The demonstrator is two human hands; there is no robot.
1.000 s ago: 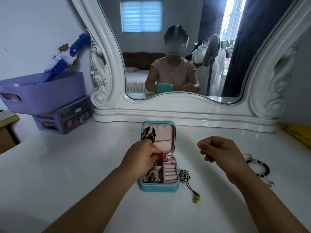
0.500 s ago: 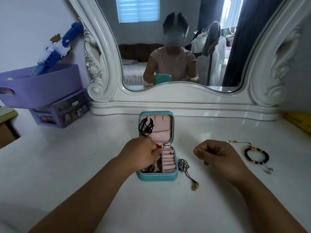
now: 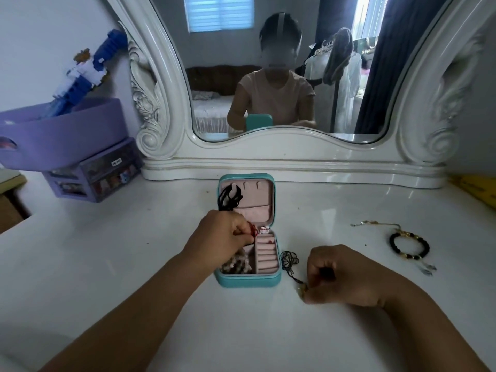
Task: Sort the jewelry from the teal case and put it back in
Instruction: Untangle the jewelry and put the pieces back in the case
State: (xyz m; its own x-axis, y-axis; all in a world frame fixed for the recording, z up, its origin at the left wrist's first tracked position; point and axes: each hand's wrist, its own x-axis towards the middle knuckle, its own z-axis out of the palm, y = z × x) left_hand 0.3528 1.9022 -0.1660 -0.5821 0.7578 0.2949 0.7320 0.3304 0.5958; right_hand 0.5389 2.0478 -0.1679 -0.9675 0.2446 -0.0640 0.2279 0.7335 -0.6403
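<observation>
Teal case (image 3: 249, 281) open, pink lining, w/ beads

Person, one. Two bare forearms, no sleeves, watch, rings or bracelets visible on either. Left hand (image 3: 224, 237) and right hand (image 3: 341, 275) were ungloved. The mirror reflection showed a pale pink short-sleeved top with a round neckline and a dark head-mounted strap (image 3: 280, 21) running over dark hair.

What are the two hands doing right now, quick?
Left hand: closed, pinching the red string over the teal case.
Right hand: closed, pinching the gold charm of the black cord necklace on the table.
</observation>
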